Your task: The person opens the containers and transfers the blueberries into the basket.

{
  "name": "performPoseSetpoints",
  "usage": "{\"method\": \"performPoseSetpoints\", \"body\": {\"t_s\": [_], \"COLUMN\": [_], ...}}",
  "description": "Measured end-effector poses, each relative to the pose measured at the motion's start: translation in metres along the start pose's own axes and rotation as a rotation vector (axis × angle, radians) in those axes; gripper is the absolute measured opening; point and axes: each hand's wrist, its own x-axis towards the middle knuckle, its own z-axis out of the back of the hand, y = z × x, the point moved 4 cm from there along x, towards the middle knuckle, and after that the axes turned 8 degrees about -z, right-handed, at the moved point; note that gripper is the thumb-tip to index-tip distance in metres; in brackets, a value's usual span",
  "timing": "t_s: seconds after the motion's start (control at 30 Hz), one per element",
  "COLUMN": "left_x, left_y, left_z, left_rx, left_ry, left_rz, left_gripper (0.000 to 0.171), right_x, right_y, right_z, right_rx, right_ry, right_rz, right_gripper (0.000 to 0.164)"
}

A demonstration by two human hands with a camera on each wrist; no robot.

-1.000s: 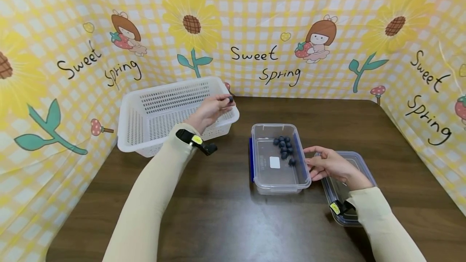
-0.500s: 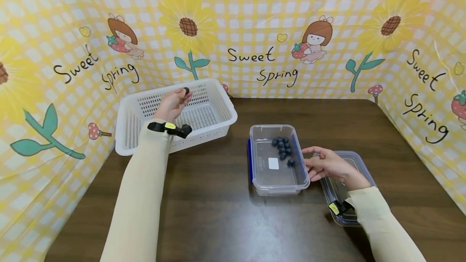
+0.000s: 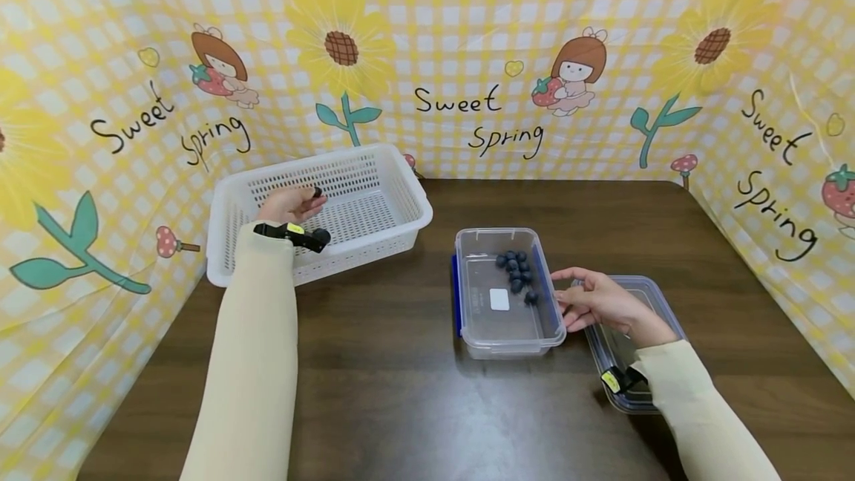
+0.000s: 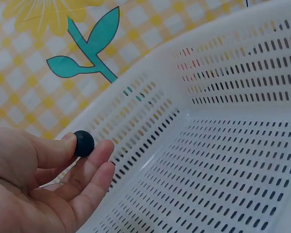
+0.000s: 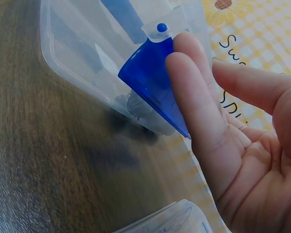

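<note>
My left hand (image 3: pixel 287 204) is over the white perforated basket (image 3: pixel 361 252), pinching a blueberry (image 4: pixel 84 143) between thumb and fingers. In the left wrist view the basket's slotted floor spreads beneath the hand, with no other fruit on the part that shows. Several blueberries (image 3: pixel 513 266) lie in a lidless clear plastic box (image 3: pixel 477 325), grouped towards its right side. Beside that box, my right hand (image 3: pixel 604 306) rests its extended fingertips along the right wall. Seen from the right wrist, those fingers touch the blue latch flap (image 5: pixel 150 73), which hangs down outside the box.
A flat, clear plastic piece with a bluish rim (image 3: pixel 644 289) lies under my right forearm and hand. Dark wooden table (image 3: pixel 374 377) surrounds the containers. A yellow checked cloth (image 3: pixel 461 21) walls in the back and both sides.
My left hand has moved left from the basket's right end and then down into it, still pinching the blueberry. The right hand stays by the box.
</note>
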Motion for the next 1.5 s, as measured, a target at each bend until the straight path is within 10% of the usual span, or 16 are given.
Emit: {"method": "performPoseSetpoints", "body": {"t_s": [0.33,0.77,1.17,1.5], "left_x": [0.001,-0.003,-0.014,-0.018], "left_y": [0.010,0.004,-0.004,0.000], "left_z": [0.002,-0.008,-0.038,-0.084], "left_rx": [0.175,0.009,-0.081,-0.081], "left_ry": [0.003,-0.038,0.128,0.303], "left_rz": [0.004,0.055,0.059,0.029], "left_gripper": [0.037,0.047,0.030,0.050], "right_x": [0.002,0.000,-0.001,-0.002], "right_y": [-0.001,0.002,0.001,0.000], "right_z": [0.001,0.001,0.000,0.000], "right_rx": [-0.007,-0.002,-0.008,-0.014], "right_ry": [0.002,-0.001,-0.012,-0.042], "right_rz": [0.000,0.004,0.000,0.019], "right_gripper": [0.039,0.039,0.046,0.053]}}
